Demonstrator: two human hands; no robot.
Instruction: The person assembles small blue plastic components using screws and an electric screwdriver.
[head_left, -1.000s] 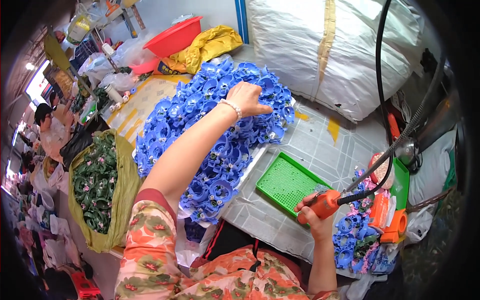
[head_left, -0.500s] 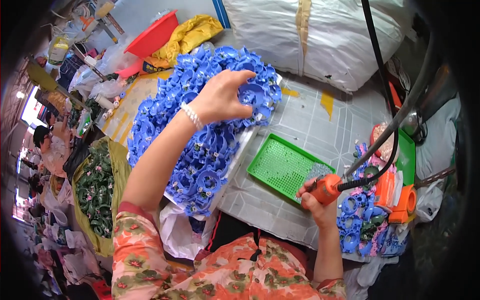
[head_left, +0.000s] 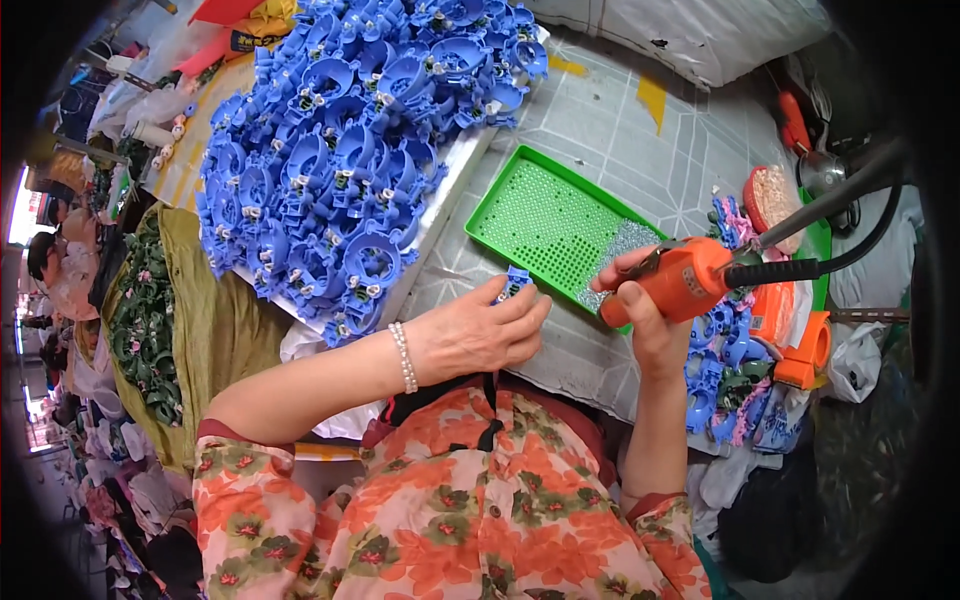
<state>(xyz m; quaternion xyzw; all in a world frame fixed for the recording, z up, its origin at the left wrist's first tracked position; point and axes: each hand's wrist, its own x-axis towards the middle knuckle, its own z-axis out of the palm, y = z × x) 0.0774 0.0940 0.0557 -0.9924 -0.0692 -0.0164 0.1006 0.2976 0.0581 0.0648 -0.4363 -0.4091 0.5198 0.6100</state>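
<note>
My left hand (head_left: pixel 480 335), with a pearl bracelet at its wrist, is closed on a small blue plastic part (head_left: pixel 515 281), mostly hidden by the fingers. It is just in front of a green perforated tray (head_left: pixel 530 195), which has small silvery screws (head_left: pixel 628 245) gathered at its right end. My right hand (head_left: pixel 655 320) grips an orange electric screwdriver (head_left: pixel 680 283) with a black cable, held over that end of the tray. To the left, a big heap of blue plastic parts (head_left: pixel 340 160) with small pale pieces on them covers a white board (head_left: pixel 430 225).
Blue, green and pink parts (head_left: pixel 705 370) lie at the right beside an orange tape dispenser (head_left: pixel 805 350) and a red bowl (head_left: pixel 770 205). A grey jointed arm (head_left: pixel 830 190) reaches in there. A large white sack (head_left: pixel 690 30) stands behind; an olive sack of green parts (head_left: pixel 190 330) is at left.
My left hand has come from the blue heap back toward my body, now with a blue part in it. The view has tilted down; my right hand still holds the screwdriver.
</note>
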